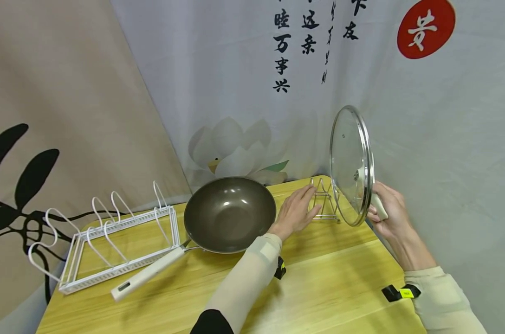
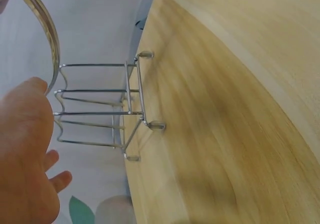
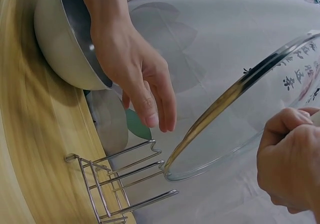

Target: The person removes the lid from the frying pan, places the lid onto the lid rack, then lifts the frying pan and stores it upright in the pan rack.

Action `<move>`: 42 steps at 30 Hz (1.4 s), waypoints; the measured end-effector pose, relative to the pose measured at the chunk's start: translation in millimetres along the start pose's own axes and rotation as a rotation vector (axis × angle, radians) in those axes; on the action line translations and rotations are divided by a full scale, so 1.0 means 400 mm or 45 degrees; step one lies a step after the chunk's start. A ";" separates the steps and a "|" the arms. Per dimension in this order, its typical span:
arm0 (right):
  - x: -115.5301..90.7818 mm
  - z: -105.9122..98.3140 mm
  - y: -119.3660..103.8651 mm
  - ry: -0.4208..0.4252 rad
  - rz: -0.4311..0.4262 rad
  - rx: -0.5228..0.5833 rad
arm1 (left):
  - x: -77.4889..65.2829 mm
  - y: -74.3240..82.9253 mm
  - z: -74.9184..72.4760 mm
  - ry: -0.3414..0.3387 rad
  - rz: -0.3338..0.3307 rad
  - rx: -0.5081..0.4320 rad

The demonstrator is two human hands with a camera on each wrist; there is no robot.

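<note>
My right hand [image 1: 389, 208] grips the pale handle [image 1: 378, 204] of a glass pan lid [image 1: 344, 162] with a metal rim, held upright on edge. The lid's lower edge is at the top of a small wire rack [image 2: 97, 90]; whether they touch I cannot tell. My left hand [image 1: 294, 213] reaches over beside this rack, fingers extended and holding nothing. In the right wrist view, that left hand [image 3: 137, 66] hangs with relaxed fingers near the lid's rim [image 3: 220, 104]. A dark-lined wok [image 1: 229, 215] sits left of my left hand.
On the left of the wooden table [image 1: 319, 278] stands a white rack [image 1: 123, 268] with curved dividers. The wok's white handle [image 1: 148, 273] points toward the front left, across the rack's front corner. Printed curtains [image 1: 236, 69] hang behind the table.
</note>
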State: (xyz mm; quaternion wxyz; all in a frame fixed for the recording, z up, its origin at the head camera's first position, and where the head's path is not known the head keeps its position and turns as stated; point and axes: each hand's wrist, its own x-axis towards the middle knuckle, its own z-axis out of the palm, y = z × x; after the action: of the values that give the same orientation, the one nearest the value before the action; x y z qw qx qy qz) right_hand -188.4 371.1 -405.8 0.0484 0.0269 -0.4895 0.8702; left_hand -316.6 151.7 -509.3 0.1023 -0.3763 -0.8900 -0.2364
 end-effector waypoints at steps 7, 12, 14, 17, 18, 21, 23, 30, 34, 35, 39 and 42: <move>0.004 -0.004 -0.001 0.016 0.027 -0.026 | 0.006 -0.003 0.006 -0.047 -0.019 0.026; 0.008 -0.006 0.003 0.036 0.026 -0.039 | 0.010 -0.004 0.014 -0.062 -0.030 0.048; 0.010 -0.006 0.005 0.040 0.022 -0.049 | 0.012 -0.004 0.016 -0.074 -0.040 0.050; 0.015 -0.007 0.009 0.032 0.019 -0.039 | 0.015 -0.003 0.020 -0.083 -0.063 0.044; 0.016 -0.008 0.011 0.027 0.019 -0.031 | 0.016 -0.002 0.021 -0.084 -0.070 0.045; 0.019 -0.010 0.014 0.030 0.020 -0.019 | 0.020 0.001 0.026 -0.084 -0.084 0.046; 0.020 -0.012 0.015 0.044 0.023 -0.017 | 0.023 0.005 0.028 -0.082 -0.085 0.046; 0.025 -0.018 0.020 0.066 0.031 -0.002 | 0.033 0.020 0.039 -0.065 -0.091 0.104; 0.024 -0.022 0.022 0.067 0.030 0.007 | 0.039 0.028 0.044 -0.078 -0.114 0.103; 0.024 -0.022 0.022 0.069 0.030 0.006 | 0.040 0.029 0.044 -0.082 -0.120 0.096; 0.025 -0.025 0.023 0.064 0.034 0.000 | 0.042 0.036 0.043 -0.066 -0.157 0.082; 0.026 -0.027 0.023 0.064 0.036 -0.001 | 0.043 0.039 0.041 -0.037 -0.178 0.088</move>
State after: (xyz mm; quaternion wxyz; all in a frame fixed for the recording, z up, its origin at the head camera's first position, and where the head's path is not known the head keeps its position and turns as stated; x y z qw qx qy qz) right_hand -199.7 376.3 -418.3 0.0483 -0.0020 -0.4889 0.8710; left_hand -317.5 179.9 -511.8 0.0855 -0.3127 -0.9232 -0.2065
